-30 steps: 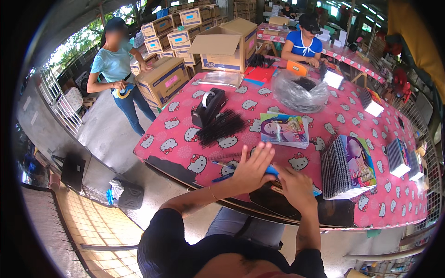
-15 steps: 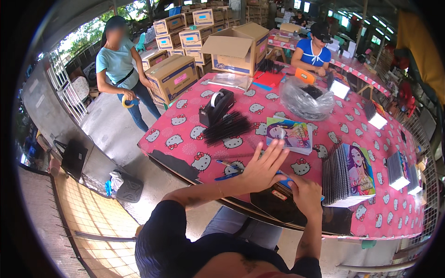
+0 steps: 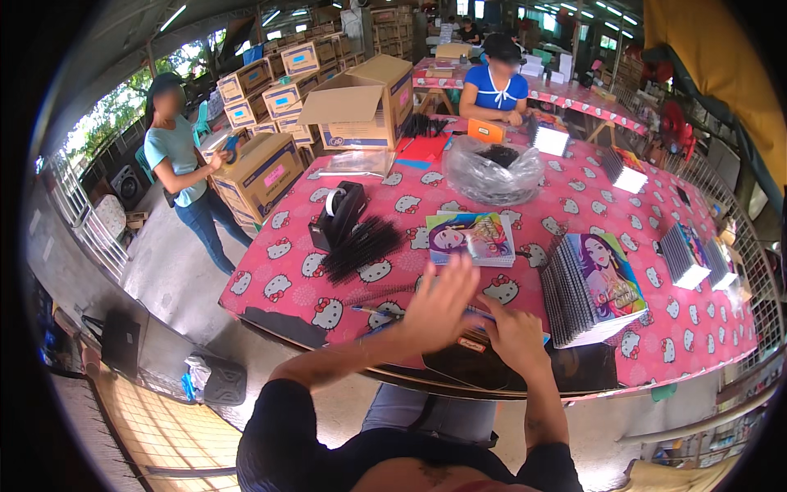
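The left hand (image 3: 443,300) now blurs, fingers spread wide, so work goes on. The right hand (image 3: 518,332) bends over a mostly hidden blue thing (image 3: 546,337), lower middle; nobody can tell if it grips.

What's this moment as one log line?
left hand: open, blurred | right hand: near table edge, grip unclear | notebook stack: right of hands

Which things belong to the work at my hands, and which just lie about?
Likely the job:
blurred blue item between left hand and right hand;
black spiral coils;
stacked, colourful-covered spiral notebooks.

Apparently lying about:
flat black bag;
dark grey plastic container.
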Demonstrator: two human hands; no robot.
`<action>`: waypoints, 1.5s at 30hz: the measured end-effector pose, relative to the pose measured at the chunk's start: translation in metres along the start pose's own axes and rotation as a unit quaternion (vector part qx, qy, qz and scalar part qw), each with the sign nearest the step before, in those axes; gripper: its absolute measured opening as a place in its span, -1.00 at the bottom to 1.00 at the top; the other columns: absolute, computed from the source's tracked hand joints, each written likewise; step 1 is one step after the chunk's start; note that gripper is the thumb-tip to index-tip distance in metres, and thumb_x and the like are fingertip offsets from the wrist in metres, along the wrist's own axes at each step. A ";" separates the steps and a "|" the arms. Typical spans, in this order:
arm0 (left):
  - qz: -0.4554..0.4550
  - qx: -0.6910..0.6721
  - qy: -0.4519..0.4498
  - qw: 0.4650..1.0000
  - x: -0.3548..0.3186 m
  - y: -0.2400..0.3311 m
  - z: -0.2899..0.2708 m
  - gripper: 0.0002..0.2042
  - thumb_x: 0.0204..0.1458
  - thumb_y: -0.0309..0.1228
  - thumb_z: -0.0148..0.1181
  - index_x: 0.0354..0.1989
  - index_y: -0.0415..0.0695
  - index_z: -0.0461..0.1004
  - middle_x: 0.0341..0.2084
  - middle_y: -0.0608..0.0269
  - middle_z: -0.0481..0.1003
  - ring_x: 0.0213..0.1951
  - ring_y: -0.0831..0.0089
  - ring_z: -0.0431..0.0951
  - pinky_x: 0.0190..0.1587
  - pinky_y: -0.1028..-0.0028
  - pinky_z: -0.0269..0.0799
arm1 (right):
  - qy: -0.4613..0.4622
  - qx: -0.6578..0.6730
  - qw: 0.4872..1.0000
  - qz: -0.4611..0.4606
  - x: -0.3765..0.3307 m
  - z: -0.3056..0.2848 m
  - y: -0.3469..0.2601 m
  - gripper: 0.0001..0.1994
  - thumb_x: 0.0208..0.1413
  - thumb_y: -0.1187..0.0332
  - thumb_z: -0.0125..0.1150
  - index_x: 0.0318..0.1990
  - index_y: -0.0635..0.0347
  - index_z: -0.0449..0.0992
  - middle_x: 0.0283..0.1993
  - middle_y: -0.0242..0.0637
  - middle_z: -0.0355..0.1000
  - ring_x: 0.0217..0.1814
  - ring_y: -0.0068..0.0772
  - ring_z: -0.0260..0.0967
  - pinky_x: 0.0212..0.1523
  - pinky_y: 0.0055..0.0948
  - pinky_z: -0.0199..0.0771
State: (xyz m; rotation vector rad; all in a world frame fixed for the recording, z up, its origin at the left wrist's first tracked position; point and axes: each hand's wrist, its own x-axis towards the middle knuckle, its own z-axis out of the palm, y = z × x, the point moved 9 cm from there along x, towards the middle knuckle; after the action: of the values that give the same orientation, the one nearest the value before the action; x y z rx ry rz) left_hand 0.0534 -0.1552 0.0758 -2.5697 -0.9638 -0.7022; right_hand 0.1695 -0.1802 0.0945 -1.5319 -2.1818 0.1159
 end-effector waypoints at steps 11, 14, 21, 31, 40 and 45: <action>0.019 0.004 0.003 1.000 0.013 0.016 -0.003 -0.23 0.19 0.11 0.06 0.41 -0.25 0.18 0.42 -0.13 0.14 0.46 -0.03 0.08 0.40 -0.20 -0.13 | 0.225 0.473 0.837 0.157 -0.076 0.027 0.093 -0.48 0.01 0.50 0.49 0.15 0.19 0.44 -0.08 -0.18 0.56 -0.08 -0.49 0.51 -0.10 -0.55 0.47; 0.119 -0.111 -0.027 0.986 -0.069 0.062 0.036 -0.21 0.17 0.09 0.11 0.39 -0.29 0.19 0.41 -0.17 0.14 0.45 -0.07 0.09 0.38 -0.21 -0.06 | 0.272 0.422 0.857 0.113 -0.070 0.029 0.087 -0.55 0.02 0.49 0.49 0.08 0.21 0.48 -0.25 -0.27 0.54 -0.24 -0.58 0.47 -0.19 -0.57 0.46; 0.133 -0.093 -0.056 0.985 -0.057 0.064 0.029 -0.23 0.22 0.09 0.02 0.37 -0.36 0.19 0.40 -0.26 0.13 0.46 -0.16 0.05 0.42 -0.20 -0.16 | 0.259 0.445 0.851 0.105 -0.065 0.032 0.081 -0.55 0.03 0.53 0.46 0.06 0.23 0.40 -0.25 -0.25 0.54 -0.22 -0.55 0.49 -0.19 -0.55 0.48; 0.070 -0.025 -0.042 0.996 0.003 0.042 0.012 -0.22 0.21 0.13 -0.01 0.41 -0.29 0.16 0.42 -0.15 0.14 0.47 -0.01 0.07 0.44 -0.14 -0.16 | 0.118 0.457 0.878 0.080 -0.067 0.040 0.077 -0.67 0.25 0.48 0.24 0.15 0.26 0.45 -0.31 -0.38 0.54 -0.47 -0.75 0.34 -0.50 -0.61 0.34; 0.060 -0.039 0.013 0.997 0.024 0.035 0.009 -0.20 0.23 0.16 -0.06 0.43 -0.29 0.14 0.44 -0.13 0.12 0.48 0.01 0.05 0.43 -0.15 -0.17 | 0.086 0.437 0.890 0.094 -0.055 0.048 0.076 -0.72 0.26 0.42 0.25 0.09 0.26 0.58 -0.38 -0.43 0.54 -0.43 -0.74 0.30 -0.41 -0.58 0.32; 0.158 -0.129 -0.043 0.978 -0.033 0.072 0.031 -0.20 0.21 0.13 -0.01 0.41 -0.31 0.15 0.41 -0.14 0.16 0.45 -0.06 0.09 0.39 -0.18 -0.08 | 0.082 0.440 0.890 0.082 -0.050 0.053 0.079 -0.70 0.22 0.42 0.26 0.09 0.28 0.57 -0.30 -0.27 0.60 -0.30 -0.64 0.42 -0.24 -0.50 0.46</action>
State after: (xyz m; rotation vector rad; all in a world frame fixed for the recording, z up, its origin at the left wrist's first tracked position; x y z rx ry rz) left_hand 0.0910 -0.2110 0.0244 -2.9074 -0.4904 -0.6668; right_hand 0.2291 -0.1857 0.0058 -1.1110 -1.4983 0.8677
